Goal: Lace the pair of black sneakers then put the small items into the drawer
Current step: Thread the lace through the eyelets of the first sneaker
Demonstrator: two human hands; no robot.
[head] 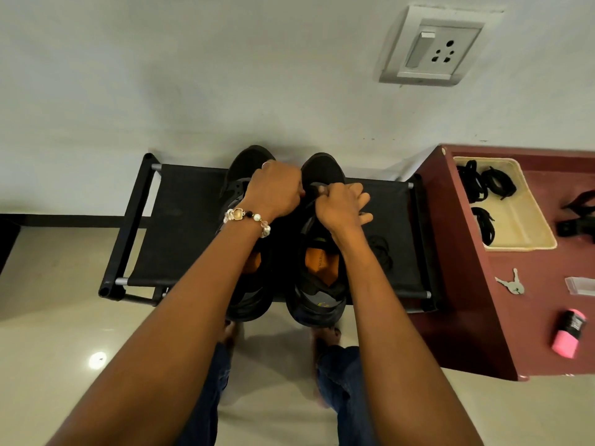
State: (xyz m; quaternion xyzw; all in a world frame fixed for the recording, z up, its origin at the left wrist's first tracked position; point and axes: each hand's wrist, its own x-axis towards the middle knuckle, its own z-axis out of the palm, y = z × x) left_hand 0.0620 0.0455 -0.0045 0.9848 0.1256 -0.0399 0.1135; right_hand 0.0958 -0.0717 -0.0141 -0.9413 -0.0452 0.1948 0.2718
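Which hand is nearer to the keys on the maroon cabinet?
Right. The right hand is over the right-side sneaker, closer to the keys; the left hand is farther left.

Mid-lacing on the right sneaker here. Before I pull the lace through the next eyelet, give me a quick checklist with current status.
1. Right sneaker seated on the rack: ok.
2. Right hand grips the lace near the toe: ok.
3. Left hand steadies the work: ok, curled beside the right; what it pinches, cannot tell.
4. Left sneaker laced: cannot tell, arm covers it.
5. Spare laces in the tray: ok.
6. Keys and pink roll stowed: not ok, they lie on the cabinet top.
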